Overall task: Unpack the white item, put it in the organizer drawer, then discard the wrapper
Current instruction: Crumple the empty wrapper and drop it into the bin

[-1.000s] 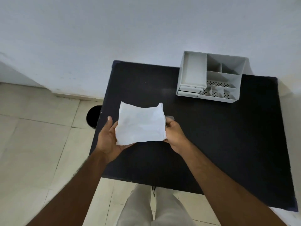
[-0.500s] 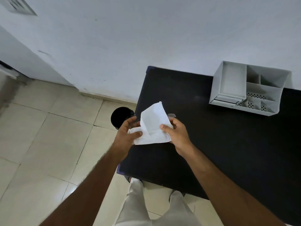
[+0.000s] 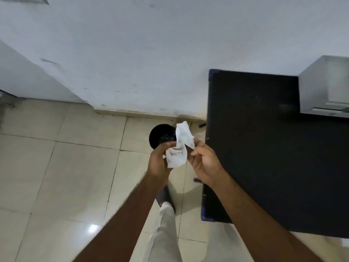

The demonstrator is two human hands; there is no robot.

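Note:
A crumpled white wrapper (image 3: 179, 146) is held between both hands, off the table's left edge and just above the floor bin. My left hand (image 3: 159, 161) grips its lower part. My right hand (image 3: 204, 159) pinches its upper right edge with the fingertips. The grey organizer (image 3: 324, 87) stands at the far right on the black table (image 3: 264, 148), cut off by the frame edge; its drawer front shows only in part, and I cannot see the white item.
A round black bin (image 3: 160, 134) stands on the tiled floor beside the table's left edge, partly hidden by the wrapper. A white wall runs behind. My legs and one shoe (image 3: 166, 197) are below the hands.
The wrapper went from a flat sheet over the table to a crumpled bunch. Both hands carried it left, off the table edge and over the bin. My view swung left.

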